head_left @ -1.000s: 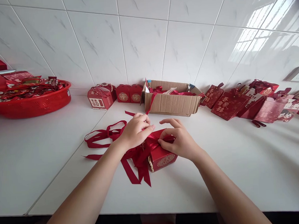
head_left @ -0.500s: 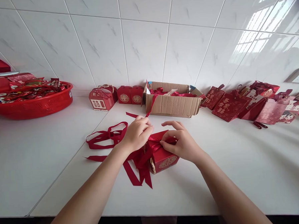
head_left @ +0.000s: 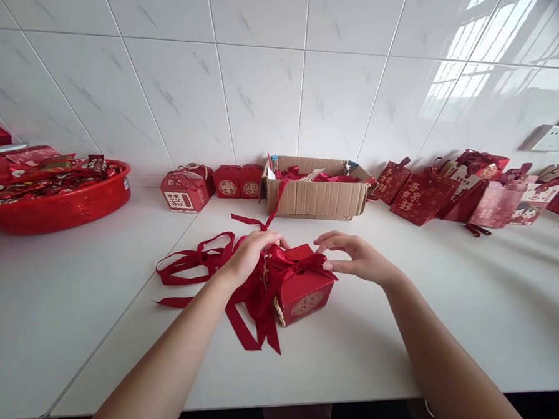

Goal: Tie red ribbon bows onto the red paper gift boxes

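Note:
A small red gift box [head_left: 305, 292] with a gold emblem stands on the white counter [head_left: 454, 325] in front of me. A dark red ribbon [head_left: 289, 265] is tied over its top, and its loose tails [head_left: 247, 317] trail down to the left. My left hand [head_left: 249, 256] rests against the box's left side with its fingers curled into the ribbon. My right hand [head_left: 359, 258] hovers at the box's right edge, fingers spread, thumb close to the ribbon's right loop. More ribbon loops [head_left: 193, 264] lie on the counter to the left.
An open cardboard box [head_left: 316, 198] with ribbons stands behind, against the tiled wall. Three small red boxes [head_left: 207, 185] sit to its left. A red basin [head_left: 59, 205] of wrapped sweets is far left. Red paper bags [head_left: 456, 191] lie along the right.
My right hand has let go of the ribbon and moved right, opening its fingers. The tied ribbon on the box top now shows. My left hand stays at the ribbon.

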A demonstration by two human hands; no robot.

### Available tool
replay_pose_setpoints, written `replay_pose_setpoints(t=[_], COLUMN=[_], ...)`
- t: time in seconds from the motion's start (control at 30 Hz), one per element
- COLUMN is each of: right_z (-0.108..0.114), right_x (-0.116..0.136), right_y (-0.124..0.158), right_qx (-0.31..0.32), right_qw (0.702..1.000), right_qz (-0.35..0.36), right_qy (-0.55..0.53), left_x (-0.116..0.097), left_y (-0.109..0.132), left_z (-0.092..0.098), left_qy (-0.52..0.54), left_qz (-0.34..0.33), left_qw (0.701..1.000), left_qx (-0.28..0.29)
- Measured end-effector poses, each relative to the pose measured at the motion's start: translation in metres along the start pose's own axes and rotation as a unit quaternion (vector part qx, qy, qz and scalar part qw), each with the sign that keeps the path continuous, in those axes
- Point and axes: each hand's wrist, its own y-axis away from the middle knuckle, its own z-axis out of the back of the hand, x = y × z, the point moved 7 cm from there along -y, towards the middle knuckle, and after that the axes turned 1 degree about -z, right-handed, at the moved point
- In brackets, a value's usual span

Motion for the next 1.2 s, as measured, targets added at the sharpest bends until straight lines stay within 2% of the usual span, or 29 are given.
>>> replay_pose_setpoints(t=[0.2, 0.3, 0.53, 0.7, 0.93, 1.07, 1.2], right_z=[-0.006, -0.012, -0.016, -0.007, -0.004, -0.006, -0.005], right_x=[0.0, -0.001, 0.0, 0.002, 0.004, 0.007, 0.009], right_y=[-0.004, -0.005, -0.006, -0.005, 0.002, 0.004, 0.004], right_qx=[-0.063, -0.083, -0.135, -0.093, 0.042, 0.051, 0.018], right_qw=[0.994, 0.986, 0.969, 0.985, 0.996, 0.995, 0.994], right_qz=[-0.008, -0.037, -0.053, -0.03, 0.061, 0.084, 0.103], right_qy=[-0.095, -0.14, -0.199, -0.139, -0.05, -0.007, -0.011], left_x=[-0.011, -0.017, -0.016, -0.016, -0.011, -0.009, -0.01], left_y=[0.005, 0.009, 0.012, 0.011, 0.009, 0.01, 0.01], left_z=[-0.006, -0.01, -0.021, -0.024, -0.022, -0.022, -0.022], left_qy=[-0.05, -0.09, -0.152, -0.15, -0.133, -0.127, -0.13], left_qz=[0.0, -0.006, -0.02, -0.035, -0.019, -0.011, -0.008], left_qw=[0.999, 0.996, 0.988, 0.988, 0.991, 0.992, 0.991], left_qx=[0.005, -0.005, 0.0, 0.008, 0.006, 0.007, 0.006])
